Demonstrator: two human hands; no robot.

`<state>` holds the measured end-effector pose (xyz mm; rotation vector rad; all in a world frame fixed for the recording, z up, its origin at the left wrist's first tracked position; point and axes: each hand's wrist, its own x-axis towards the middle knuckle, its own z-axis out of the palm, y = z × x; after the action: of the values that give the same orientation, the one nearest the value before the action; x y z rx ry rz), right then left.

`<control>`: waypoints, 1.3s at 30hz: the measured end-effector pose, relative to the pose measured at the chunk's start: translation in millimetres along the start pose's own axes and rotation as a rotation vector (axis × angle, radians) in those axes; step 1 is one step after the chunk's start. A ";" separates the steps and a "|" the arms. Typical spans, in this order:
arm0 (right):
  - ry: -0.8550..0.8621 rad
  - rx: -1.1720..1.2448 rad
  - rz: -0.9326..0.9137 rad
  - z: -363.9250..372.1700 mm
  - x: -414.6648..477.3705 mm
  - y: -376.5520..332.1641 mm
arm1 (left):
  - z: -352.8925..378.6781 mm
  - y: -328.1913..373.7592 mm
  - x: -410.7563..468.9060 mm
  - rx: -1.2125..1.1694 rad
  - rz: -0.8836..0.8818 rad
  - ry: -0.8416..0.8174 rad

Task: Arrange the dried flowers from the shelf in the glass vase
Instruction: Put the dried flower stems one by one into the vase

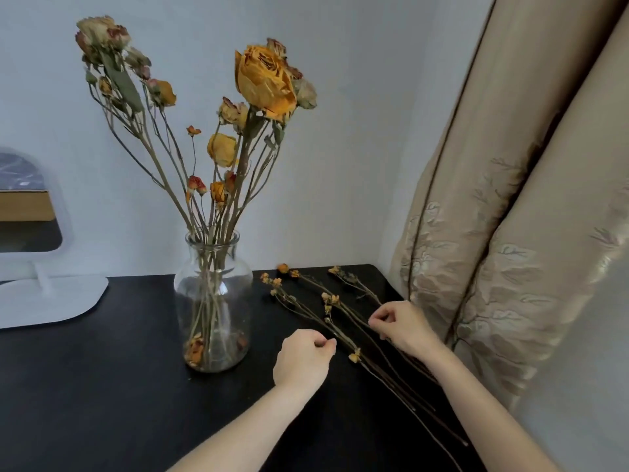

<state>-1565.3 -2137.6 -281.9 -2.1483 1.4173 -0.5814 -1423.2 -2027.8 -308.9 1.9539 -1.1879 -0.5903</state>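
Observation:
A clear glass vase stands on the black shelf top and holds several dried roses, the largest an orange bloom. To its right several thin dried stems with small yellow-orange buds lie loose on the dark surface. My left hand hovers just left of these stems, its fingers curled and its fingertips pinching one stem. My right hand sits over the stems further right, its thumb and fingers pinching another thin stem.
A white-framed mirror on a flat stand sits at the left. A beige embroidered curtain hangs down at the right edge of the shelf. A pale wall runs behind everything.

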 end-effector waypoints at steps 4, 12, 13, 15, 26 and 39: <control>-0.145 -0.085 -0.025 6.4 3.0 1.8 | 15.0 1.5 24.5 -0.107 -0.168 -0.049; -0.307 -0.195 0.011 17.6 1.1 -4.6 | 36.4 13.9 49.6 -0.410 -0.454 -0.046; -0.306 -0.203 0.014 17.7 1.1 -4.9 | 38.3 14.6 51.4 -0.425 -0.468 -0.051; -0.307 -0.208 0.013 18.0 1.4 -5.9 | 40.2 15.2 54.8 -0.454 -0.492 -0.064; -0.217 -0.100 0.023 12.5 7.3 0.2 | 29.2 9.4 58.8 -0.545 -0.533 -0.058; -0.004 0.247 0.044 -10.4 14.1 -15.1 | 6.8 41.9 48.6 -0.520 -0.257 -0.154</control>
<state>-1555.5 -2147.3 -263.5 -1.9184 1.3126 -0.6962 -1428.1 -2085.1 -279.6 1.6364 -0.7695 -1.0812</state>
